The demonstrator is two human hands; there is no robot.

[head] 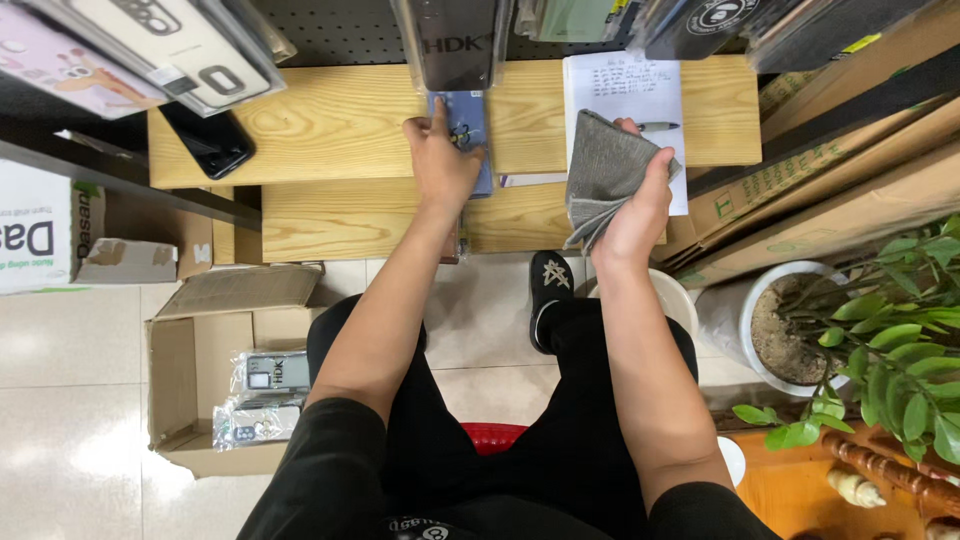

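While the head view looks down on a wooden shelf (330,120), the left hand (443,165) presses a blue phone case (468,128) flat, index finger extended, remaining fingers loosely spread; right hand (638,205) fingers closed around a folded grey cloth (603,175), over a notepad (622,90) with pen (658,126); black phone (208,140) lying left; packaged cases (455,40) hanging above; cardboard box (190,375) on floor; potted plant (800,330) right.

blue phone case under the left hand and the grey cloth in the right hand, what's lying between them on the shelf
In the head view, mostly bare light wood shelf separates the blue phone case from the grey cloth. Only a small white paper slip lies at the shelf's front edge.
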